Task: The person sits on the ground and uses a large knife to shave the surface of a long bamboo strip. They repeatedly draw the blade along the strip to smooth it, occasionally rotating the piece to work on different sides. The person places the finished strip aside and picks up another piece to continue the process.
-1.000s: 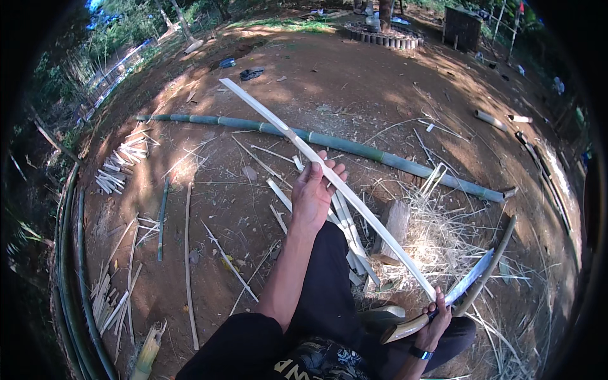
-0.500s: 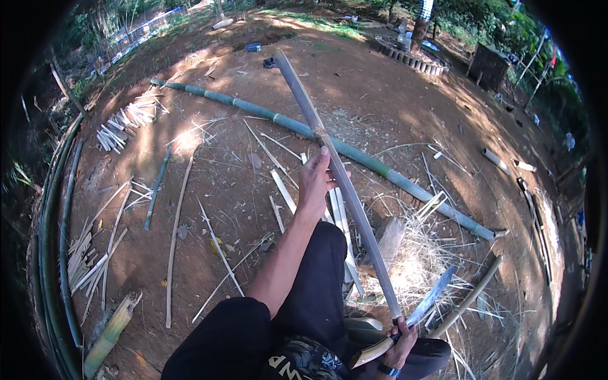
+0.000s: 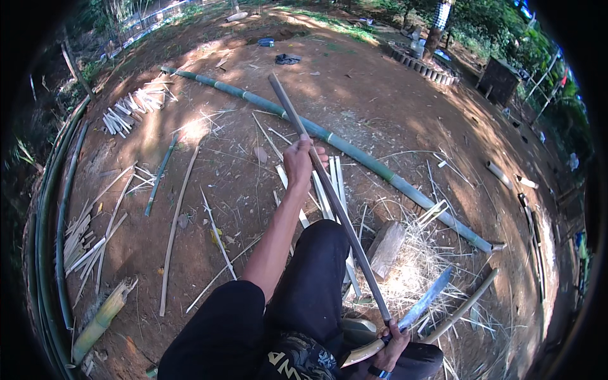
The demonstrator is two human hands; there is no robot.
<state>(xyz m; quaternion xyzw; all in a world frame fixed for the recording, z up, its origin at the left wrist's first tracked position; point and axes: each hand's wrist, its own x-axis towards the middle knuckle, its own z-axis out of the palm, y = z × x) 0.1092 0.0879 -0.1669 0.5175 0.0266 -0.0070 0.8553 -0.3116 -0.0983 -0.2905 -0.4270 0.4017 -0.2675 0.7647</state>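
Observation:
My left hand is closed around the upper part of a long, narrow bamboo strip, thumb on top. The strip slants from beyond that hand down to my right hand. In my right hand is a machete with a pale wooden handle, its blade pointing up and away to the right. The strip's lower end meets my right thumb and fingers beside the machete. Just beyond the blade, a short wooden block lies among pale shavings.
A long green bamboo pole crosses the dirt ahead. Split sticks are piled at the far left and near left. More green poles line the left edge. A cut bamboo stump lies near left, a curved stick at right.
The strip has turned in my hands and now shows a narrower, darker face. Its far end sits slightly lower in view. My left hand has shifted a little left and up in the picture.

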